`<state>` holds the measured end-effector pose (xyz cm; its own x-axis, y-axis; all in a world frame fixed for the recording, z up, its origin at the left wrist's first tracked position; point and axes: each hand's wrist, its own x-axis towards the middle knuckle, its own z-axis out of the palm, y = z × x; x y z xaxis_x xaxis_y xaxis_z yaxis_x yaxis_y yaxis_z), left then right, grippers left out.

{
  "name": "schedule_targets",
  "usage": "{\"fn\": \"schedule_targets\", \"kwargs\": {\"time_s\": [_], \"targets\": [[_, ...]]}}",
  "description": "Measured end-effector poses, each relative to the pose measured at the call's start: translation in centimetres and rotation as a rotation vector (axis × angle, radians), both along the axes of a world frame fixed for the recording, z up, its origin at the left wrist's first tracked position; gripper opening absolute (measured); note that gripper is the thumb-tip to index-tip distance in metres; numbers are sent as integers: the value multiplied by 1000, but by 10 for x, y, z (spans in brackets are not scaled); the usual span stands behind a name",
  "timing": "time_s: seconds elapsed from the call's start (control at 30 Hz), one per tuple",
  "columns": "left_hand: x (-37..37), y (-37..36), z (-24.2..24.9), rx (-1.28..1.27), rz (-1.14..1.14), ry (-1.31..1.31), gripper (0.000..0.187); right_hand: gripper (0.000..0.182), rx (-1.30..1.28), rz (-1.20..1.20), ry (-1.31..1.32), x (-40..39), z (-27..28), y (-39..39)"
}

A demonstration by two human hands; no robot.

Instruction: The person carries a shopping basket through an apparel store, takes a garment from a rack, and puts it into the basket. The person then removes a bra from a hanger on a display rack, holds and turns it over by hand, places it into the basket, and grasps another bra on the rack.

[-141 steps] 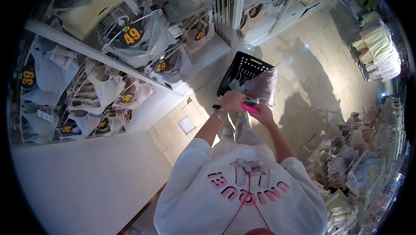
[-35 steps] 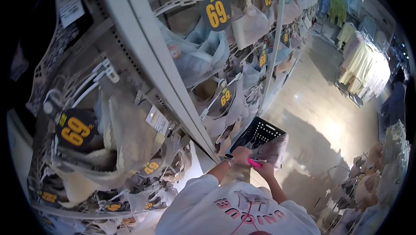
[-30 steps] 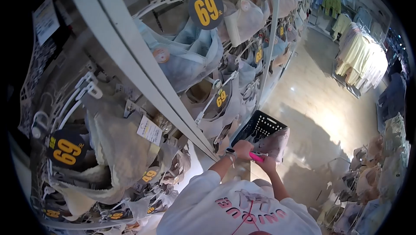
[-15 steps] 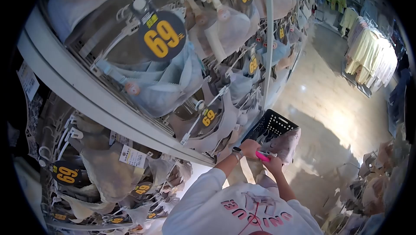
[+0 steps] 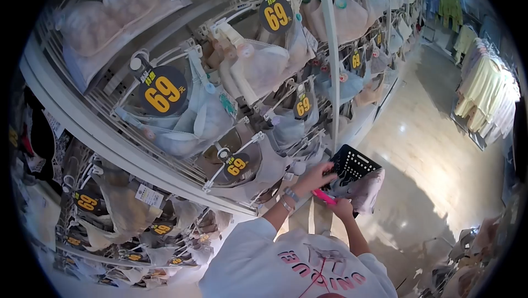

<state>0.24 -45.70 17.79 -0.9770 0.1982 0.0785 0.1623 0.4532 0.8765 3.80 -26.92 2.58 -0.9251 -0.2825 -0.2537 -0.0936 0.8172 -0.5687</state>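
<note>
My right hand [image 5: 344, 209] is closed around a bright pink handle [image 5: 324, 197] at the near side of a black shopping basket [image 5: 357, 160]. The basket has rows of round holes in its wall. A pale pink garment [image 5: 368, 192] hangs over its right side, and the dark contents deeper inside are hard to make out. My left hand [image 5: 315, 179], with a watch and a bracelet at the wrist, is raised off the handle with its fingers spread. It is just left of the basket, near the lower hanging bras, and holds nothing.
Bras on hangers fill the wall rack [image 5: 181, 127] at left, with round black price signs [image 5: 163, 91] reading 69. A white shelf edge [image 5: 126, 160] juts out below. A clothes rail [image 5: 487, 89] stands far right on the aisle floor [image 5: 421, 138]; more garments hang at lower right.
My left hand has let go of the pink handle, moved up and left, and spread its fingers. My right hand still holds the handle. The view has shifted slightly.
</note>
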Motion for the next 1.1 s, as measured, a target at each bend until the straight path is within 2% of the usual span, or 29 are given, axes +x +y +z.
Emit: {"fn": "schedule_targets", "kwargs": {"time_s": [0.07,0.13,0.2,0.27,0.37,0.5,0.6,0.7,0.8,0.83,0.93,0.97,1.0,1.07,1.1], "targets": [[-23,-3,27,554,78,-90,42,48,-17,-10,-20,-12,0,6],[-45,-24,65,659,236,24,36,50,-33,-5,6,-20,-1,10],[-48,-37,116,844,386,192,34,50,-46,-19,31,-28,-6,12],[-54,-45,146,1069,508,345,31,49,-44,-39,25,-34,-3,13],[-82,-76,151,1307,494,431,19,42,-53,-84,-21,-37,18,14],[-101,-84,162,1446,435,519,14,39,-79,-77,33,-45,4,16],[-111,-84,156,1613,319,526,21,39,-77,-100,-38,-45,11,15],[-107,-75,153,1663,242,386,19,39,-40,-92,-27,-45,8,14],[-95,-61,165,1560,469,401,22,39,-69,-88,-81,-48,2,15],[-95,-68,158,1510,436,422,27,41,-3,-30,-67,-50,5,15],[-101,-86,143,1340,397,541,40,43,-188,75,-356,-61,-11,25],[-100,-84,151,1276,429,613,45,44,-282,151,-439,-68,-43,34],[-98,-83,158,1208,459,683,49,42,-198,213,-504,-74,-23,34],[-96,-87,164,1249,499,716,53,37,-35,335,-628,-91,57,23],[-94,-90,167,1268,517,731,55,30,-81,559,-291,-105,18,36]]}}
